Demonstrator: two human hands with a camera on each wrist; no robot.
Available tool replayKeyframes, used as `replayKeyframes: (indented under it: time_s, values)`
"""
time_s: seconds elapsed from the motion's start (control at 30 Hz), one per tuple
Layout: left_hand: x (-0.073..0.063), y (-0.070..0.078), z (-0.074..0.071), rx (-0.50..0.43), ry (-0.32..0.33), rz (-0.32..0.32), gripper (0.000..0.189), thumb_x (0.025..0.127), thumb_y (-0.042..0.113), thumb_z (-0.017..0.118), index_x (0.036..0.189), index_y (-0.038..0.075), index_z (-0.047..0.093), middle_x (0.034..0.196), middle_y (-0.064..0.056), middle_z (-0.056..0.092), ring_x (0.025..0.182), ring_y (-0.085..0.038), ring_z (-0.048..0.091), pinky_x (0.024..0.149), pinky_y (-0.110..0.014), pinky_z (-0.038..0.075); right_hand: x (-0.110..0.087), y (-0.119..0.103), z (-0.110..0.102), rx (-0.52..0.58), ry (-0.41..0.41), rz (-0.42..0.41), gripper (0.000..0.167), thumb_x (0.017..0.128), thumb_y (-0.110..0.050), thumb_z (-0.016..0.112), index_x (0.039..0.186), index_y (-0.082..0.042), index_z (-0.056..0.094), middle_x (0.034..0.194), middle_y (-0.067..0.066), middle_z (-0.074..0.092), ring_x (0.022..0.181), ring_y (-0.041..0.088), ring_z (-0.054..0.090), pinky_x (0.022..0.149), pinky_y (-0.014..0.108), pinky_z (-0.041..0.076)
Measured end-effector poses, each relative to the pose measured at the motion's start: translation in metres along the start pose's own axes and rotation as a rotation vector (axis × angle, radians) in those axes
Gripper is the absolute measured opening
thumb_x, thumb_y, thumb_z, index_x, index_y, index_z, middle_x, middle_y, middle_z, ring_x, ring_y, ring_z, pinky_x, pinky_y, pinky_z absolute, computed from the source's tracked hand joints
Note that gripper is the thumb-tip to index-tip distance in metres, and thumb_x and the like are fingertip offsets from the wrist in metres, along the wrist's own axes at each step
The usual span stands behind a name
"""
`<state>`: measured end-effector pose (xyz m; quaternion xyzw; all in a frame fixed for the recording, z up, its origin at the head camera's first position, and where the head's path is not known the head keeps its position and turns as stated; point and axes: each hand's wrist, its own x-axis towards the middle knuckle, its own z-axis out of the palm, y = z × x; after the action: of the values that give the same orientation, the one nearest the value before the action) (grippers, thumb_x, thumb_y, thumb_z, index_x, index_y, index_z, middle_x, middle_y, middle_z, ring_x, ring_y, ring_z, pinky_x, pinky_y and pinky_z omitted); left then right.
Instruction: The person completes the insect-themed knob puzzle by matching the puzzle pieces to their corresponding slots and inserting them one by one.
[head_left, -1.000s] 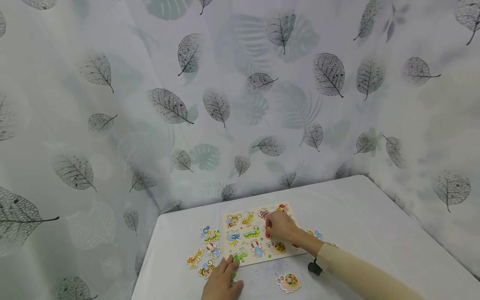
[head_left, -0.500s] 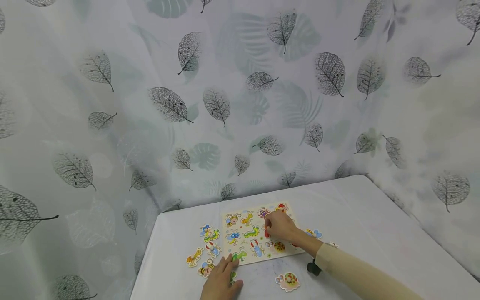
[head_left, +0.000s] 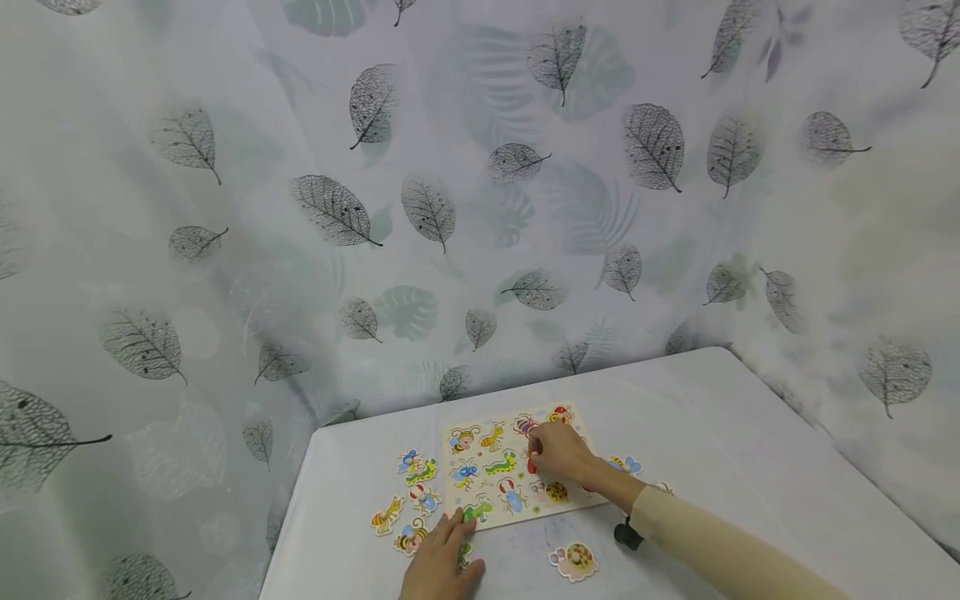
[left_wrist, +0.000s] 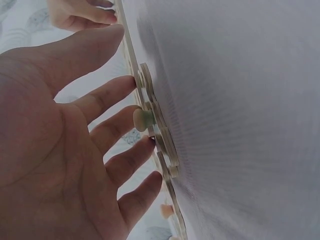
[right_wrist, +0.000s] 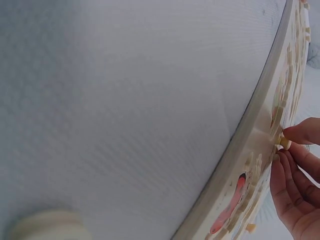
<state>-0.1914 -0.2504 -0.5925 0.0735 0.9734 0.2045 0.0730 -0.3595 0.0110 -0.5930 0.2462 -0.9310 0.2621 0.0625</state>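
The right hand (head_left: 558, 452) pinches a small knob (right_wrist: 284, 143) on the puzzle board (head_left: 498, 516), apparently for easy purchase. The left hand (head_left: 438, 560), fingers outstretched, rests by its near-left corner, I'd guess steadying it; loose bug pieces (head_left: 424, 500) lie alongside.

Pale printed curtain (head_left: 480, 108) hangs behind the table and along both sides, creased toward the left. Dark skeleton-leaf prints (head_left: 654, 146) overlie fainter grey-green foliage prints (head_left: 406, 312). Table (head_left: 720, 467) bears a white cloth surface; far corners rounded, far edge close to the curtain.
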Motion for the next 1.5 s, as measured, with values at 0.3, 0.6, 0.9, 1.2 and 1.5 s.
replayKeyframes:
  time_s: [0.3, 0.6, 0.9, 1.2, 1.5]
  values:
    - [-0.002, 0.001, 0.0, -0.008, 0.002, 0.009, 0.065, 0.089, 0.046, 0.079, 0.143, 0.013, 0.06, 0.159, -0.012, 0.048, 0.146, -0.045, 0.041, 0.115, -0.067, 0.039, -0.004, 0.004, -0.003, -0.009, 0.006, -0.027, 0.016, 0.087, -0.014, 0.081, 0.078, -0.021, 0.069, 0.072, -0.014, 0.058, 0.066, 0.005, 0.05, 0.059, 0.024, 0.046]
    - [-0.004, 0.002, -0.001, -0.012, 0.007, -0.007, 0.065, 0.089, 0.043, 0.08, 0.143, 0.013, 0.06, 0.159, -0.012, 0.047, 0.147, -0.045, 0.04, 0.116, -0.068, 0.036, -0.015, 0.007, -0.018, 0.005, 0.031, 0.056, 0.007, 0.085, -0.013, 0.081, 0.085, -0.018, 0.076, 0.079, -0.012, 0.064, 0.071, 0.005, 0.054, 0.062, 0.025, 0.05]
    - [-0.002, 0.002, 0.0, -0.021, 0.02, 0.007, 0.065, 0.089, 0.043, 0.08, 0.143, 0.013, 0.061, 0.159, -0.013, 0.048, 0.146, -0.047, 0.04, 0.114, -0.069, 0.038, -0.031, 0.023, -0.045, -0.015, 0.044, 0.151, 0.009, 0.084, -0.014, 0.083, 0.083, -0.019, 0.076, 0.074, -0.013, 0.063, 0.068, 0.006, 0.054, 0.062, 0.028, 0.051]
    - [-0.004, 0.001, 0.0, -0.018, 0.007, -0.021, 0.066, 0.089, 0.044, 0.079, 0.145, 0.014, 0.059, 0.161, -0.012, 0.046, 0.148, -0.045, 0.038, 0.116, -0.07, 0.035, -0.047, 0.042, -0.072, 0.003, 0.056, 0.212, 0.01, 0.084, -0.014, 0.084, 0.083, -0.017, 0.075, 0.074, -0.009, 0.063, 0.067, 0.009, 0.055, 0.06, 0.029, 0.051]
    - [-0.005, 0.004, -0.005, -0.055, 0.001, 0.019, 0.066, 0.091, 0.044, 0.078, 0.145, 0.011, 0.059, 0.16, -0.016, 0.046, 0.148, -0.048, 0.037, 0.116, -0.07, 0.035, -0.062, 0.055, -0.088, -0.008, -0.016, 0.272, 0.011, 0.083, -0.016, 0.084, 0.082, -0.017, 0.073, 0.074, -0.008, 0.063, 0.065, 0.011, 0.055, 0.06, 0.029, 0.05]
